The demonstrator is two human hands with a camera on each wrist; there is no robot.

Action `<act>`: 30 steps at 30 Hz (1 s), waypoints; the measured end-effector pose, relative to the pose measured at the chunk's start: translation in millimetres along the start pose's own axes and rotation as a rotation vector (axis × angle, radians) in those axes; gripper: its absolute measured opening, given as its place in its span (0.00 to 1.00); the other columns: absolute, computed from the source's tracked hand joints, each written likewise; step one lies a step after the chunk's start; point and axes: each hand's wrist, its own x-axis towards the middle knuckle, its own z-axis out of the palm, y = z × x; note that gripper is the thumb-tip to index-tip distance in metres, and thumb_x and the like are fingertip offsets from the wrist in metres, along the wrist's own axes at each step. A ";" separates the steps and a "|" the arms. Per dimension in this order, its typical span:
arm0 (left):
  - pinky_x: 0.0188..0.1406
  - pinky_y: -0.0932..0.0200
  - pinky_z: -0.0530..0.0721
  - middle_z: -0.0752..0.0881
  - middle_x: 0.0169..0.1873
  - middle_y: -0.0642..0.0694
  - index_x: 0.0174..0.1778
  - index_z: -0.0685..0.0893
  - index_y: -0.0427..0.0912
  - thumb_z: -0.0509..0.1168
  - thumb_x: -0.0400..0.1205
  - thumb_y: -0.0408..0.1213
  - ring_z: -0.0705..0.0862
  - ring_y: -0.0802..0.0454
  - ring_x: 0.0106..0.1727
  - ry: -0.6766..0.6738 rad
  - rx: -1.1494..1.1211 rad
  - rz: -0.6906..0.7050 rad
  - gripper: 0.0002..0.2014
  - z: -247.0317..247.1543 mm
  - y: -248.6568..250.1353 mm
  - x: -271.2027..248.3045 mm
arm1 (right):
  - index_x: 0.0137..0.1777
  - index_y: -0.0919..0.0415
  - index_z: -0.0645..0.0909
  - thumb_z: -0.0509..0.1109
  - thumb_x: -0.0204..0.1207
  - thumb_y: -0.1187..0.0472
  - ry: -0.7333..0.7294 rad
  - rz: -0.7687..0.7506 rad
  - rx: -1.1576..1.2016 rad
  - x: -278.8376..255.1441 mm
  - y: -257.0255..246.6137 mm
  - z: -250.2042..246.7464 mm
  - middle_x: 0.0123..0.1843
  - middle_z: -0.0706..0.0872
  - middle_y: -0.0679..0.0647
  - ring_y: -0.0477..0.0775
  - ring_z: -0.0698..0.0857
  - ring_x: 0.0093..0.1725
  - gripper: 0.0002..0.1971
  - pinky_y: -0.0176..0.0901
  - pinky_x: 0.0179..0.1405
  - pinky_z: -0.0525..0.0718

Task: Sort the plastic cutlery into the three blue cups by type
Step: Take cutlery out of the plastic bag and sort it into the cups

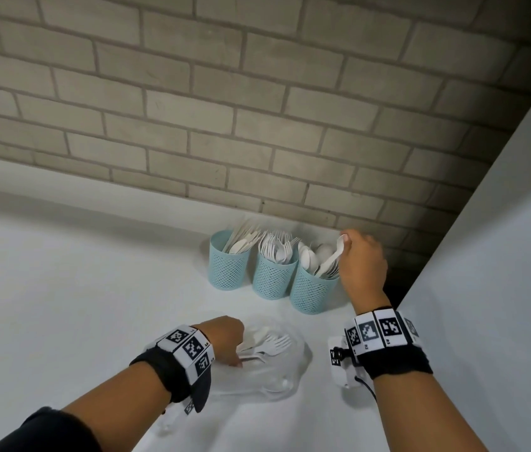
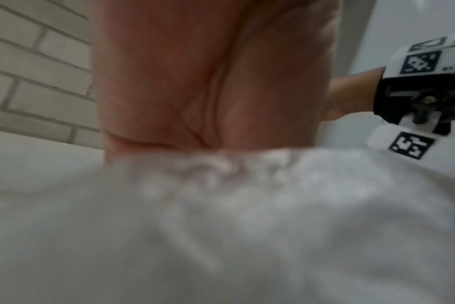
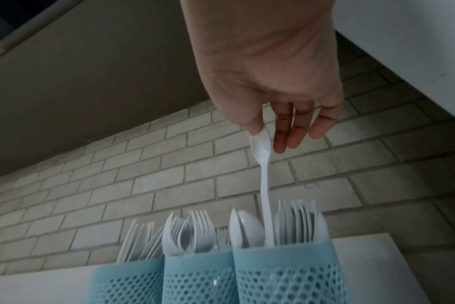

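On the white tabletop (image 1: 78, 288), three blue cups (image 1: 272, 275) stand in a row; my right hand (image 1: 360, 265), at their 3 o'clock end, pinches a spoon (image 3: 265, 185) by its bowl, handle already in the rightmost cup (image 3: 286, 275). Crowded spoons could jam it, tipping the cup. My left hand (image 1: 225, 340) grips forks (image 1: 270, 345) at 6 o'clock, which might slip.

3 blue mesh cups (image 1: 272, 275) hold white cutlery; forks (image 1: 265, 345) lie loose.

Cups (image 1: 272, 279) pale blue, perforated; cutlery (image 1: 275, 247) white; wall (image 1: 257, 102) seemingly grey brick
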 end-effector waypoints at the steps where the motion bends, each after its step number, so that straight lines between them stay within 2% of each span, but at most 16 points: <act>1: 0.59 0.55 0.75 0.80 0.64 0.39 0.64 0.78 0.32 0.67 0.80 0.46 0.79 0.41 0.64 -0.004 -0.017 0.001 0.23 0.5 -1.3 0.1 | 0.65 0.56 0.79 0.53 0.85 0.59 -0.055 -0.001 -0.056 -2.5 -0.9 2.9 0.62 0.80 0.63 0.65 0.75 0.62 0.16 0.53 0.55 0.75; 4: 0.50 0.59 0.71 0.81 0.59 0.41 0.60 0.80 0.35 0.67 0.79 0.50 0.79 0.44 0.60 -0.006 -0.144 -0.016 0.22 2.6 -5.6 1.0 | 0.69 0.51 0.77 0.56 0.84 0.57 -0.215 -0.005 -0.183 -12.4 -1.9 14.9 0.68 0.73 0.62 0.64 0.69 0.66 0.16 0.52 0.61 0.71; 5: 0.47 0.59 0.70 0.81 0.54 0.41 0.54 0.80 0.37 0.67 0.78 0.51 0.79 0.45 0.54 -0.009 -0.177 -0.014 0.19 3.3 -6.7 2.2 | 0.70 0.50 0.76 0.56 0.84 0.57 -0.252 -0.002 -0.199 -15.4 -0.8 19.2 0.70 0.72 0.62 0.64 0.68 0.67 0.17 0.52 0.63 0.69; 7: 0.37 0.60 0.67 0.76 0.42 0.44 0.41 0.75 0.42 0.67 0.78 0.51 0.73 0.48 0.43 -0.013 -0.222 -0.020 0.15 7.5 -9.8 3.9 | 0.72 0.48 0.73 0.55 0.84 0.57 -0.294 0.020 -0.176 -20.8 -0.7 27.3 0.74 0.68 0.61 0.63 0.65 0.69 0.18 0.52 0.66 0.67; 9: 0.31 0.60 0.62 0.72 0.37 0.46 0.33 0.70 0.45 0.66 0.79 0.50 0.69 0.49 0.41 -0.021 -0.251 -0.026 0.16 10.2 -11.0 4.2 | 0.74 0.48 0.71 0.56 0.84 0.56 -0.275 0.021 -0.144 -24.7 -4.8 30.9 0.76 0.65 0.60 0.63 0.63 0.71 0.19 0.52 0.67 0.65; 13: 0.29 0.61 0.60 0.71 0.36 0.44 0.34 0.71 0.43 0.63 0.80 0.54 0.68 0.49 0.39 0.015 -0.325 0.002 0.19 13.9 -11.6 4.3 | 0.73 0.48 0.72 0.60 0.82 0.57 -0.176 -0.035 -0.092 -37.4 -22.7 26.4 0.76 0.65 0.58 0.62 0.62 0.72 0.20 0.52 0.68 0.63; 15: 0.31 0.61 0.62 0.72 0.36 0.44 0.35 0.72 0.41 0.61 0.82 0.52 0.69 0.49 0.40 0.030 -0.337 0.011 0.18 15.8 -12.5 4.7 | 0.71 0.49 0.75 0.61 0.81 0.59 -0.181 -0.085 -0.029 -49.5 -30.8 24.6 0.75 0.67 0.57 0.62 0.62 0.72 0.18 0.52 0.69 0.62; 18: 0.35 0.60 0.66 0.76 0.36 0.47 0.35 0.75 0.41 0.63 0.81 0.46 0.73 0.51 0.42 0.064 -0.370 0.006 0.13 18.3 -13.5 4.6 | 0.69 0.48 0.77 0.61 0.82 0.58 -0.374 -0.169 0.027 -71.4 -37.5 27.3 0.73 0.71 0.55 0.59 0.63 0.71 0.17 0.49 0.69 0.63; 21: 0.31 0.64 0.66 0.77 0.36 0.48 0.39 0.78 0.41 0.66 0.79 0.45 0.75 0.52 0.40 0.086 -0.392 0.007 0.11 20.1 -13.2 1.7 | 0.70 0.44 0.75 0.60 0.82 0.53 -0.644 -0.197 -0.040 -88.8 -36.2 34.9 0.73 0.70 0.54 0.59 0.61 0.73 0.17 0.49 0.69 0.62; 23: 0.30 0.66 0.66 0.75 0.31 0.51 0.35 0.77 0.43 0.67 0.78 0.46 0.73 0.55 0.35 0.103 -0.427 0.014 0.12 20.0 -14.1 1.1 | 0.70 0.43 0.74 0.59 0.82 0.51 -0.756 -0.171 -0.080 -95.3 -32.8 39.2 0.74 0.70 0.54 0.59 0.62 0.73 0.17 0.51 0.69 0.63; 26: 0.28 0.66 0.63 0.70 0.26 0.55 0.26 0.69 0.48 0.68 0.79 0.46 0.68 0.61 0.28 0.099 -0.471 0.012 0.18 16.8 -15.9 -0.2 | 0.71 0.43 0.74 0.58 0.83 0.52 -0.786 -0.098 -0.074 -101.1 -27.7 40.4 0.72 0.72 0.55 0.60 0.64 0.72 0.17 0.52 0.68 0.66; 28: 0.28 0.66 0.63 0.71 0.26 0.55 0.26 0.70 0.48 0.68 0.79 0.46 0.68 0.61 0.28 0.072 -0.485 -0.002 0.18 14.6 -16.3 -2.2 | 0.71 0.45 0.74 0.57 0.84 0.54 -0.766 -0.047 -0.032 -106.1 -24.9 39.9 0.72 0.73 0.56 0.60 0.65 0.72 0.17 0.53 0.68 0.67; 30: 0.29 0.66 0.64 0.73 0.28 0.56 0.30 0.74 0.46 0.69 0.78 0.46 0.70 0.61 0.30 0.066 -0.485 -0.002 0.14 12.7 -16.6 -3.8 | 0.73 0.46 0.72 0.56 0.84 0.56 -0.769 -0.012 -0.001 -111.5 -22.7 39.4 0.72 0.73 0.55 0.60 0.66 0.72 0.18 0.52 0.68 0.68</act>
